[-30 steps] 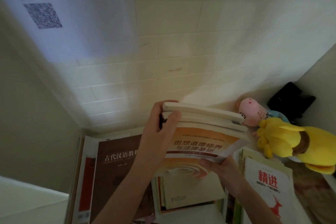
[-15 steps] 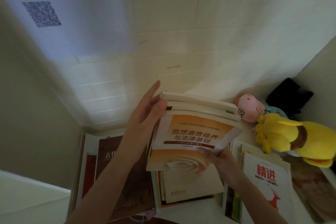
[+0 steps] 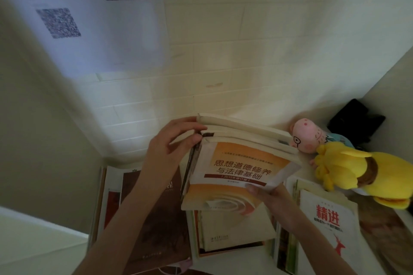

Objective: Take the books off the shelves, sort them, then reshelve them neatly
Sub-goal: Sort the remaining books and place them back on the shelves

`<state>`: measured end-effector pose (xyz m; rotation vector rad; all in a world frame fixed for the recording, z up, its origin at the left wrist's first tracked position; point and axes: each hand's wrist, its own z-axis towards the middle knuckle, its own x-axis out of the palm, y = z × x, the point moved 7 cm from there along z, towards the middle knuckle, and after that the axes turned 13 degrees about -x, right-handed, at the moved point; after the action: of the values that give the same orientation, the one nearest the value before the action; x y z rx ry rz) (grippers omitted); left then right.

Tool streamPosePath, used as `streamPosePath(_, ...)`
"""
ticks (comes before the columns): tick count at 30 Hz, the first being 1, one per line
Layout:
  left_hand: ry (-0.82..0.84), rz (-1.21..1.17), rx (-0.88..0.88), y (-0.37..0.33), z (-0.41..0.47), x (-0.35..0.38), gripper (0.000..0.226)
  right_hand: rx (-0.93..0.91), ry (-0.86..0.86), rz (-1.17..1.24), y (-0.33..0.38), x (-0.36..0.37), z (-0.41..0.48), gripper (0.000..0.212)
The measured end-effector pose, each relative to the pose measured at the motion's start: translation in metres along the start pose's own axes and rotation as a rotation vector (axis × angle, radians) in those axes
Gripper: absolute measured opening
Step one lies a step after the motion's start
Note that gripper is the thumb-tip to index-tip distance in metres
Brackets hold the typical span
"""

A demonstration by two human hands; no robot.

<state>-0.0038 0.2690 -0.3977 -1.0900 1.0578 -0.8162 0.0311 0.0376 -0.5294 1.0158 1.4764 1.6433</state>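
A tilted stack of books with an orange-and-white cover on top is held up over the piles below. My left hand grips the stack's upper left corner, fingers curled over the page edges. My right hand holds the stack's lower right edge, thumb on the cover. Under it lie a brown book at the left, a cream book in the middle and a white book with red characters at the right.
A pink pig plush and a yellow plush lie at the right against the wall. A black object sits in the far right corner. The brick wall behind carries a QR-code sheet.
My left hand has gone from flat against the stack's left side to gripping its top left corner. The stack has barely moved.
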Motion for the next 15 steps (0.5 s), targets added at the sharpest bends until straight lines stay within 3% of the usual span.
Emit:
streamPosePath(4, -0.031, 0.045, 0.117, -0.002, -0.003, -0.002, 0.024, -0.002, 0.022, -0.017, 0.003, 0.000, -0.001, 0.039)
streamPosePath(11, 0.030, 0.004, 0.059, 0.004, -0.017, 0.004, 0.025, 0.007, 0.036, -0.018, 0.004, 0.000, -0.001, 0.039)
streamPosePath(15, -0.036, 0.023, 0.048, 0.007, -0.023, -0.001, 0.015, 0.001, 0.060, -0.026, 0.008, 0.004, -0.002, 0.039)
